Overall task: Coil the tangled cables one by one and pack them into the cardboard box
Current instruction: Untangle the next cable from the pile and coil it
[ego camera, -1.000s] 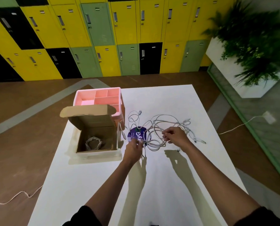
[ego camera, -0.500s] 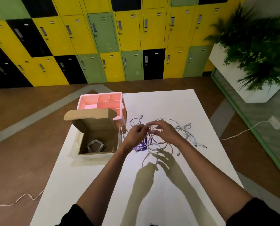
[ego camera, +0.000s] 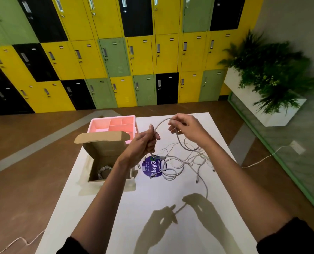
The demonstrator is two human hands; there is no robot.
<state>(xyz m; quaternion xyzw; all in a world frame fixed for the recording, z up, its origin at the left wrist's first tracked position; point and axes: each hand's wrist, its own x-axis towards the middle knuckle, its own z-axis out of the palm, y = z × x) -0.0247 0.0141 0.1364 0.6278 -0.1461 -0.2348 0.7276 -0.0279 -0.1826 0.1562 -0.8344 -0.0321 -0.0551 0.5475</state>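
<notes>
Hands hovered above a white table (ego camera: 152, 202), both raised clear of its surface, and one pale grey cable (ego camera: 161, 123) arched between them. The left hand (ego camera: 142, 144) gripped it in a loose fist, with the fingers curled round the cord and the thumb (ego camera: 151, 128) pressed upright against it. A short length dropped from below the fist toward a round purple sticker (ego camera: 148, 166) on the tabletop.

The right hand (ego camera: 186, 129) pinched the same cable between thumb and fingertips (ego camera: 171, 123), the other fingers bent under. From that pinch the cord fell in a loop below the hand and ran down into the tangle (ego camera: 178, 162) of pale cables. The tangle lay on the table beside and partly over the sticker, just right of the cardboard box (ego camera: 104, 150).

The box stood open near the table's left edge, its lid flap tilted up at the back. The left forearm (ego camera: 114, 180) crossed in front of its right wall. Inside the box lay a coiled cable (ego camera: 104, 170), partly hidden by that forearm.

A pink tray (ego camera: 114, 123) with compartments sat directly behind the box; whether it touched the flap could not be told. Yellow, green and black lockers (ego camera: 115, 57) lined the far wall. A leafy plant (ego camera: 271, 70) stood in a white planter (ego camera: 258, 110) at the right.
</notes>
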